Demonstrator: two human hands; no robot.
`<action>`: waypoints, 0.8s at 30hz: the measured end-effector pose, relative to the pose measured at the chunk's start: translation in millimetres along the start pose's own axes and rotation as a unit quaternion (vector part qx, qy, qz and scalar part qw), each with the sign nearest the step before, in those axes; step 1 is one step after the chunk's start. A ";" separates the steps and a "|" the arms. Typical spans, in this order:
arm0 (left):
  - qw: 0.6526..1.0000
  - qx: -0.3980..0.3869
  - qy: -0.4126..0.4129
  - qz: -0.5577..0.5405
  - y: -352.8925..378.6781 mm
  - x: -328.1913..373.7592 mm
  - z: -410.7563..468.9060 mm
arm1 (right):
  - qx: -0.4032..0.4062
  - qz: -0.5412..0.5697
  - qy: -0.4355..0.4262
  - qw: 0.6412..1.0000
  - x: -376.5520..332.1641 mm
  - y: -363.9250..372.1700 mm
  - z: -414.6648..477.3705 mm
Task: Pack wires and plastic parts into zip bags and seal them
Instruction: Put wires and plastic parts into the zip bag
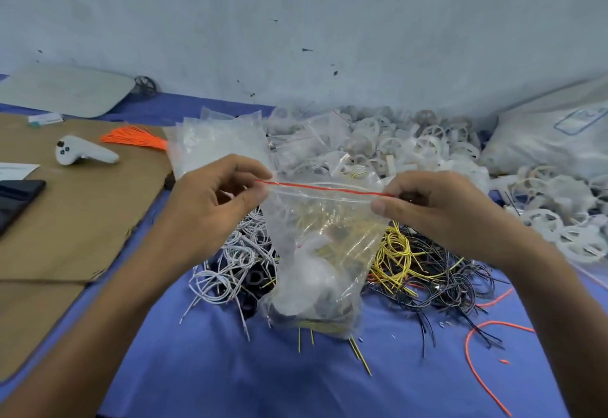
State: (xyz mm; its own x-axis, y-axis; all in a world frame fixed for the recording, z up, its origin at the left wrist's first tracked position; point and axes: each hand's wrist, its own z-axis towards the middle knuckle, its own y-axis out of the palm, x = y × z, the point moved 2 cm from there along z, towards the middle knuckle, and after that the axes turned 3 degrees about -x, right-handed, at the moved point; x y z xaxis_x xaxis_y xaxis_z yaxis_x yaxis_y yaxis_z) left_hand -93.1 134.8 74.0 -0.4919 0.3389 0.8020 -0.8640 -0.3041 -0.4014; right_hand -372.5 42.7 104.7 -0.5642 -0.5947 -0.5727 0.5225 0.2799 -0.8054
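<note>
A clear zip bag [324, 253] with a red strip along its top hangs upright over the blue cloth, holding wires and a white plastic part. My left hand [210, 207] pinches the bag's top left corner. My right hand [437, 207] pinches the top right corner, so the zip line is stretched between them. Under and behind the bag lie white wires [230, 263], yellow wires [398, 253] and black wires [450, 283]. White plastic rings [427, 148] are heaped at the back right.
A stack of empty zip bags [214, 144] lies behind my left hand. Cardboard [75, 213] on the left carries a white controller [84, 154], an orange wire bundle [135, 138] and a dark phone [16, 200]. A big white sack [552, 135] sits far right. Loose orange wire [477, 352] trails at right.
</note>
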 end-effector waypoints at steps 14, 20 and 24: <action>0.989 0.072 -0.037 -0.122 -1.0 7.8 -8.6 | -0.031 -0.089 -0.037 0.995 -24.5 -19.6 -2.0; 0.993 0.051 -0.009 -0.109 5.0 24.2 -15.2 | 0.010 -0.121 -0.090 0.988 -63.0 -10.3 7.7; 0.997 0.035 0.015 -0.070 8.8 36.2 -20.1 | -0.044 -0.153 -0.149 0.976 -103.1 17.3 23.6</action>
State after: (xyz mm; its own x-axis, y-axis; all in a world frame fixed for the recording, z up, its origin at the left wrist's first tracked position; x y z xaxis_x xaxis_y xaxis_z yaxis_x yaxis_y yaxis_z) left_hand -120.7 162.3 90.5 -0.3714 0.4081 0.8340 -0.9151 -0.3130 -0.2544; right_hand -290.2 91.1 153.4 -0.4670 -0.8501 -0.2434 0.2939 0.1103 -0.9494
